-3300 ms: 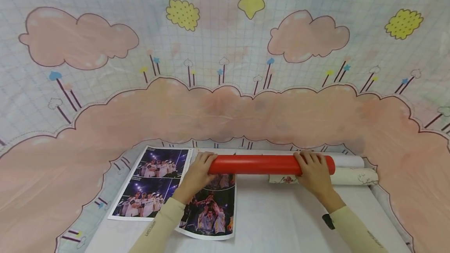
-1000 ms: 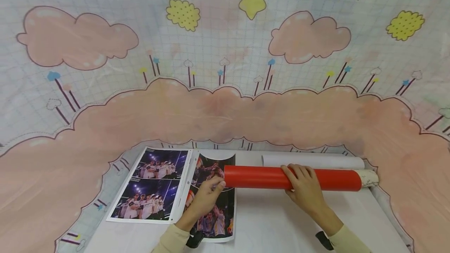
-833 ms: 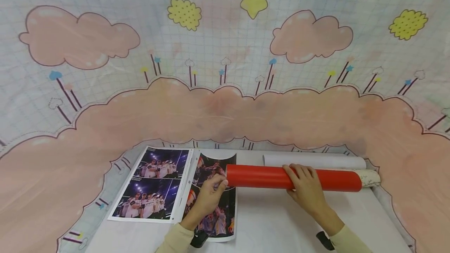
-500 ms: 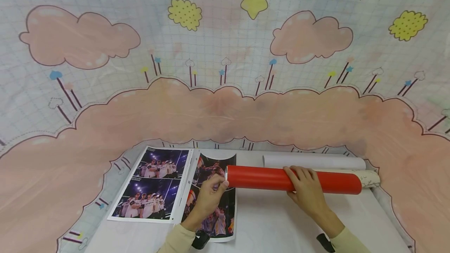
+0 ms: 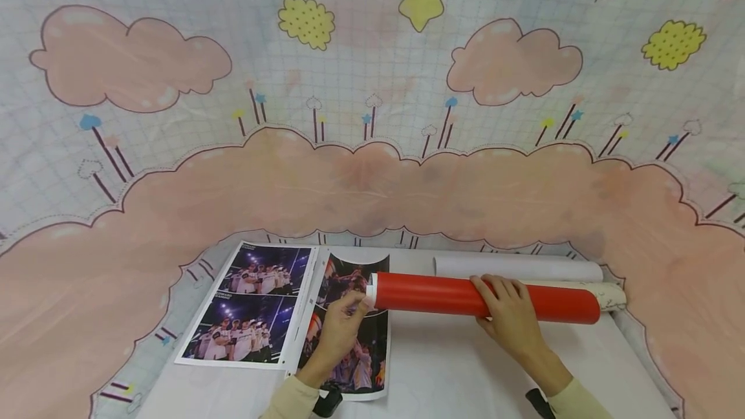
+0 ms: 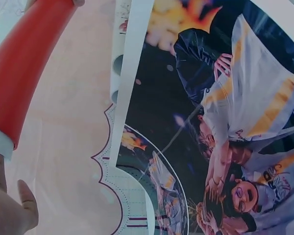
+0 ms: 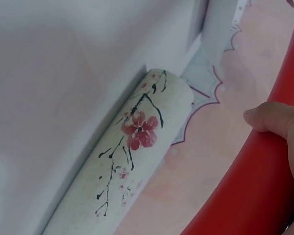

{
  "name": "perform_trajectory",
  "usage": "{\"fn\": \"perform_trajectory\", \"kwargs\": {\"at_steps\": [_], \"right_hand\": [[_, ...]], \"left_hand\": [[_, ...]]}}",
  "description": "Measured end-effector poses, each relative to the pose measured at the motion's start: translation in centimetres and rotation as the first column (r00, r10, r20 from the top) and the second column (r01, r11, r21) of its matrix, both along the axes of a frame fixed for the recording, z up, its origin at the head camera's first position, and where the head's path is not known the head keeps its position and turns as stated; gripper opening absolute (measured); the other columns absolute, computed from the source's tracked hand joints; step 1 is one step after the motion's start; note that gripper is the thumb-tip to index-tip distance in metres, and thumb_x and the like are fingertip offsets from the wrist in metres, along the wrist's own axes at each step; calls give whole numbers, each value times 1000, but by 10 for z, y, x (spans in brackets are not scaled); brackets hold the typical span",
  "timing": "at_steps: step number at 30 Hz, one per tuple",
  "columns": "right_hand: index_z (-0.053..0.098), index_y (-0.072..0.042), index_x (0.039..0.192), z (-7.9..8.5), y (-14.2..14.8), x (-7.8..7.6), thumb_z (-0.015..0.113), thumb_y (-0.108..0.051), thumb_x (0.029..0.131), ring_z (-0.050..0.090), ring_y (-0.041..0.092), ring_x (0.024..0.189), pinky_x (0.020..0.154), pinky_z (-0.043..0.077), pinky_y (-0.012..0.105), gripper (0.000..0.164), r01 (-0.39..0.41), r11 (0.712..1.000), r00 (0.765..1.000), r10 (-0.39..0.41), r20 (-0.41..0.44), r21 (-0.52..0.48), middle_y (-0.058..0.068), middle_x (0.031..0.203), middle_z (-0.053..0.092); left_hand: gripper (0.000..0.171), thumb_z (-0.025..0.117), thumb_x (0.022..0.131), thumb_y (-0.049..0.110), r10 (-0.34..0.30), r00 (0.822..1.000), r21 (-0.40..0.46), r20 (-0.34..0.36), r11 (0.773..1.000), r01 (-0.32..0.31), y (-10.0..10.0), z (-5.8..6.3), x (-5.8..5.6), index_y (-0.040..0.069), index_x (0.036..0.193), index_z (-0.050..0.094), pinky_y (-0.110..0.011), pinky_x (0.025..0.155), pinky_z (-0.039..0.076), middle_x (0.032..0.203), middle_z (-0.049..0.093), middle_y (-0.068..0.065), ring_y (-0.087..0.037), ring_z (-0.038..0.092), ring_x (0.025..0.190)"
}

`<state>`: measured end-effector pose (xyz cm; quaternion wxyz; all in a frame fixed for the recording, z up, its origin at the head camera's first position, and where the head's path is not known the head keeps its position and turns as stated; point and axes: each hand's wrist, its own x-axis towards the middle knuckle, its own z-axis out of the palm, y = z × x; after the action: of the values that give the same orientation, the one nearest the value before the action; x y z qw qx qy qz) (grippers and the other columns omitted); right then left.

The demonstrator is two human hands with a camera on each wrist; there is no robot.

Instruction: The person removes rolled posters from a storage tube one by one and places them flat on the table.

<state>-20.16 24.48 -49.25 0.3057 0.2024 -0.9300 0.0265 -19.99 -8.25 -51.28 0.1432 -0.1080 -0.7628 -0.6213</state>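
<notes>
Above the table, a long red paper roll [image 5: 431, 293] lies crosswise, with a white inner end [image 5: 370, 292] sticking out at its left. My right hand [image 5: 509, 312] grips the roll around its middle; the thumb and red surface also show in the right wrist view. At the left tip, my left hand [image 5: 340, 328] pinches the white end between thumb and fingers. In the left wrist view, part of the left hand [image 6: 12, 205] appears just below that end. Under the left forearm lies a curled photo poster [image 5: 357, 354], partly covered.
Left of the curled poster, a flat poster [image 5: 250, 302] with two group photos lies on the white table [image 5: 465, 367]. Behind the red roll rest a white roll [image 5: 518, 269] and a cream roll with painted blossoms [image 7: 137, 132]. A cloud-patterned cloth [image 5: 372, 193] rises at the back.
Since the earliest frame, the red roll has shifted right and nearer, and my left hand has gone from its top to its left tip. More of the white inner end now sticks out.
</notes>
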Motion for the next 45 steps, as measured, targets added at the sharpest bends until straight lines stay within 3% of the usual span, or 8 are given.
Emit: {"fn": "perform_trajectory", "kwargs": {"at_steps": [6, 12, 19, 27, 32, 36, 40, 45], "right_hand": [[57, -16, 130, -1, -1, 2, 96, -21, 54, 57, 32, 108, 94, 42, 54, 86, 5, 1000, 1000, -5, 1, -4, 14, 117, 63], [58, -16, 129, 0, 0, 2, 96, -19, 52, 57, 32, 107, 95, 42, 55, 86, -6, 1000, 1000, 6, -12, 3, 13, 116, 63], [58, -17, 130, -1, 0, 2, 97, -21, 52, 57, 32, 107, 95, 41, 54, 88, -20, 1000, 1000, 21, -12, 15, 13, 116, 63], [58, -18, 130, -2, -2, 1, 97, -23, 52, 58, 31, 108, 95, 42, 54, 87, -19, 999, 1000, 20, -17, 26, 12, 117, 63], [58, -19, 131, -2, 1, 0, 97, -22, 51, 57, 32, 109, 95, 41, 55, 89, -7, 1000, 1000, 7, -4, 18, 12, 118, 64], [57, -19, 132, -1, 5, 0, 97, -23, 52, 57, 32, 110, 96, 41, 56, 89, 0, 1000, 1000, 0, 4, 20, 12, 119, 64], [57, -19, 131, 0, 10, 0, 97, -22, 52, 57, 33, 110, 95, 41, 56, 89, 0, 1000, 1000, 0, 1, 20, 13, 119, 64], [58, -18, 130, 0, 17, -2, 97, -21, 51, 57, 33, 109, 95, 41, 55, 88, -4, 1000, 1000, 4, -24, 31, 13, 118, 64]], "left_hand": [[9, 63, 95, 13, -45, 999, -23, -25, 999, 45, -6, 2, 1, 13, 97, 72, -43, 100, 48, 100, 76, -2, -8, 65, 99], [13, 67, 93, 18, -94, 996, -62, 9, 994, 94, -7, 6, 1, 13, 103, 73, -43, 90, 54, 105, 74, -7, -12, 65, 97], [7, 70, 90, 15, -55, 998, -74, -29, 996, 53, -6, 6, 0, 12, 96, 73, -50, 96, 50, 100, 76, -5, -15, 66, 98], [8, 70, 90, 18, -31, 999, -70, -27, 997, 29, -9, 6, 1, 14, 96, 74, -56, 100, 46, 99, 75, -2, -13, 65, 100], [5, 70, 90, 14, -1, 999, -75, -50, 997, -3, -13, 4, 1, 12, 93, 74, -47, 99, 49, 99, 75, -2, -14, 66, 99], [6, 70, 89, 8, 26, 997, -75, -72, 997, -31, -20, 3, -1, 9, 93, 74, -32, 87, 53, 99, 75, -5, -9, 64, 92], [6, 68, 89, 3, 48, 996, -79, -77, 995, -54, -27, 5, -2, 6, 91, 73, -25, 77, 53, 94, 75, -9, -2, 61, 83], [7, 67, 90, 2, 41, 998, -83, -56, 996, -45, -35, 21, 5, 1, 92, 73, -22, 65, 50, 94, 75, -15, 1, 58, 76]]}}
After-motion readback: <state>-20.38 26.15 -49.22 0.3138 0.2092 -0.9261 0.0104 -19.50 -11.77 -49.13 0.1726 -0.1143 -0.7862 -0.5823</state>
